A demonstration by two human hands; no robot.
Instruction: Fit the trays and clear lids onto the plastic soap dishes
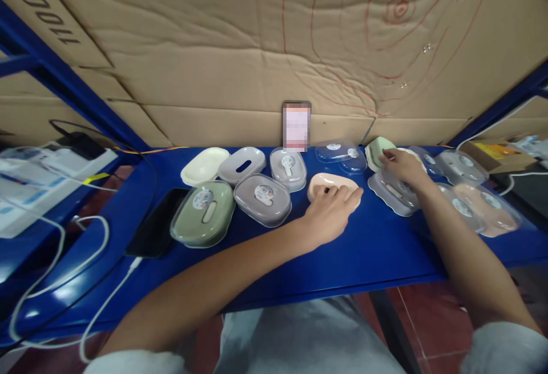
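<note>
Blue glossy worktop [377, 260], left to right: black phone [156, 222] nr front-left; green oval lidded box [203, 213]; grey oval box [262, 198]. My left hand [331, 211], fingers curled over smooth peach oval dish [329, 184], mid-worktop. My right hand [398, 165], fingers spread flat on clear plastic lid [391, 191], pale-green dish [379, 151] just behind, nr back edge.

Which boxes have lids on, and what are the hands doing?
Green box: clear lid on.
Grey box: lid on.
Cream dish: open, no lid.
Peach dish: open, under the left hand.
Right hand: resting on a clear lid.
Loose lids: lying on the table.
Black phone: flat, screen dark.
</note>
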